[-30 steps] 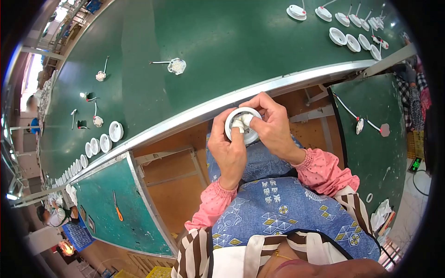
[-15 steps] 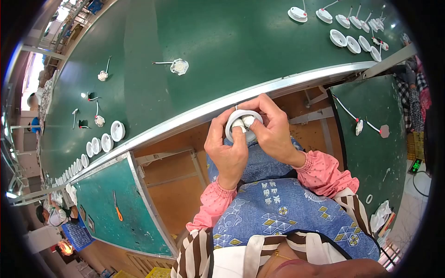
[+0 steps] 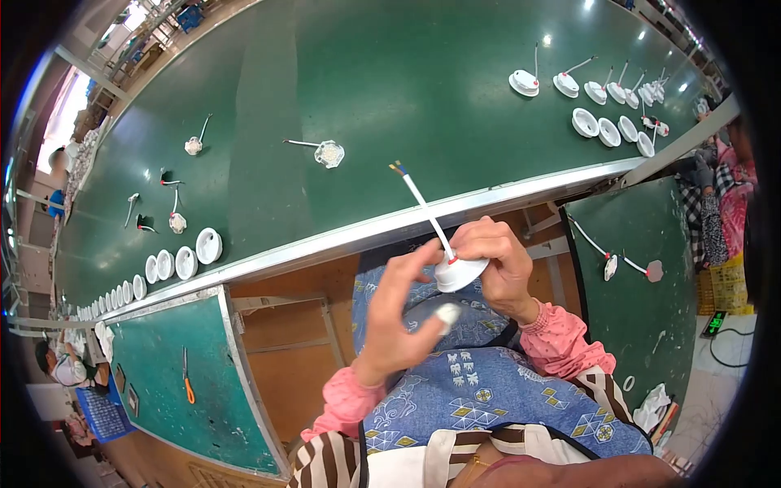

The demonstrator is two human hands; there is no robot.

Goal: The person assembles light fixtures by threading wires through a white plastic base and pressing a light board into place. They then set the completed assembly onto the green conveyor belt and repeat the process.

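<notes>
In front of my apron, my right hand grips a white round lamp housing by its side. Out of the housing's back, past a small red piece, a white cable rises and ends in bare coloured wires over the table edge. My left hand is spread beside the housing, its index finger close to the cable's base. A white cover wraps the left thumb, which is smeared by motion. Nearest on the table lies a light module with a cable.
White ring housings stand in a row along the left front edge. Finished-looking lamps with cables line the far right, above empty housings. Orange-handled scissors lie on the left side table. Another person's sleeve shows at right.
The housing has turned over, so its back and cable now face up. My left hand has come off it and spread, while my right hand keeps hold.
</notes>
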